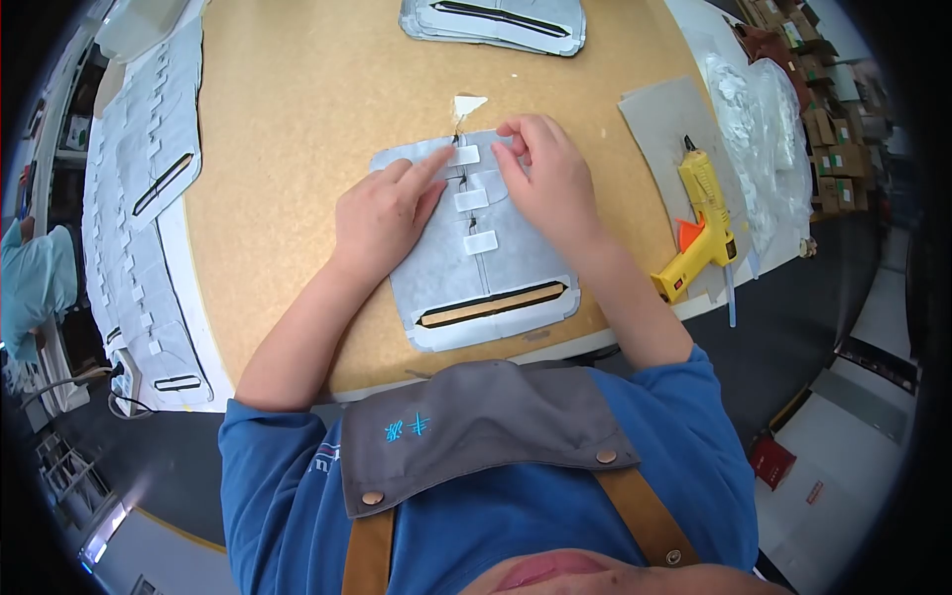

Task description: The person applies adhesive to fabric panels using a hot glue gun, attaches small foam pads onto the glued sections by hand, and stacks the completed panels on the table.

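A grey fabric-like panel (426, 263) lies flat on the table in front of me. Down its middle runs a thin wire with small white tabs (480, 242) stuck over it, and near its lower edge is a black-edged slot (496, 303). My left hand (387, 210) rests on the panel's left side, index finger stretched to the topmost white tab (464, 156). Over the upper right edge is my right hand (547, 177), fingers loosely bent, thumb and index apart with nothing visible between them. A white triangular scrap (469, 104) lies just beyond the panel.
A yellow glue gun (706, 213) lies on grey cardboard (659, 124) to the right, near clear plastic bags (769, 149). More panels are stacked (496, 38) at the far edge. Wired panels (149, 223) line the left side. Another person's sleeve (45, 278) shows far left.
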Action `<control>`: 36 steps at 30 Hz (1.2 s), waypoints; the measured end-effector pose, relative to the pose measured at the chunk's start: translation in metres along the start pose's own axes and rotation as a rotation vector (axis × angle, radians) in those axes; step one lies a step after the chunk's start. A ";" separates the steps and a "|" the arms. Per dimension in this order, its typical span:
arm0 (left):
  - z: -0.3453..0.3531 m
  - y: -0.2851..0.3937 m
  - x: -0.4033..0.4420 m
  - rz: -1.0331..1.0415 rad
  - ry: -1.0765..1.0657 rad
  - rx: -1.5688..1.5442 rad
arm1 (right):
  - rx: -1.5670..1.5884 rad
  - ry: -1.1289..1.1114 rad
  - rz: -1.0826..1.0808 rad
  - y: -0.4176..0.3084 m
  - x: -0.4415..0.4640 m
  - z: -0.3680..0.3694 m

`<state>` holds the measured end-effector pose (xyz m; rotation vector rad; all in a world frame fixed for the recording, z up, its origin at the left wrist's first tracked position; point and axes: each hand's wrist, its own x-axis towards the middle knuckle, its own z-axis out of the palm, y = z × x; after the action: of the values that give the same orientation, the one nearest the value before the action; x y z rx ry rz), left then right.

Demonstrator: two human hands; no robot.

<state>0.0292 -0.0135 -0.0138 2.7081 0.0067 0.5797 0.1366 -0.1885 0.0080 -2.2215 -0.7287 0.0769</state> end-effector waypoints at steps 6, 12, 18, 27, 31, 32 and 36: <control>0.001 -0.002 -0.001 0.014 -0.028 0.034 | -0.263 0.039 -0.274 -0.002 -0.034 0.000; 0.000 0.000 -0.001 0.069 -0.017 0.051 | -0.421 -0.008 -0.309 -0.001 -0.041 0.006; 0.000 0.001 0.001 0.074 -0.008 0.056 | -0.423 0.035 -0.294 0.004 -0.040 0.011; 0.001 0.003 0.001 0.105 -0.038 0.137 | -0.434 0.031 -0.242 -0.001 -0.040 0.011; 0.001 0.001 0.000 0.104 -0.049 0.146 | -0.388 0.016 -0.245 0.009 -0.036 0.009; 0.003 -0.002 0.000 0.062 -0.007 0.039 | -0.330 0.003 -0.229 0.011 -0.033 0.009; -0.007 -0.009 0.002 -0.398 0.040 -0.509 | -0.429 0.167 -0.237 -0.002 -0.007 -0.001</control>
<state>0.0285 -0.0023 -0.0100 2.1215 0.3507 0.4395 0.1298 -0.1917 0.0085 -2.4812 -0.9792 -0.4143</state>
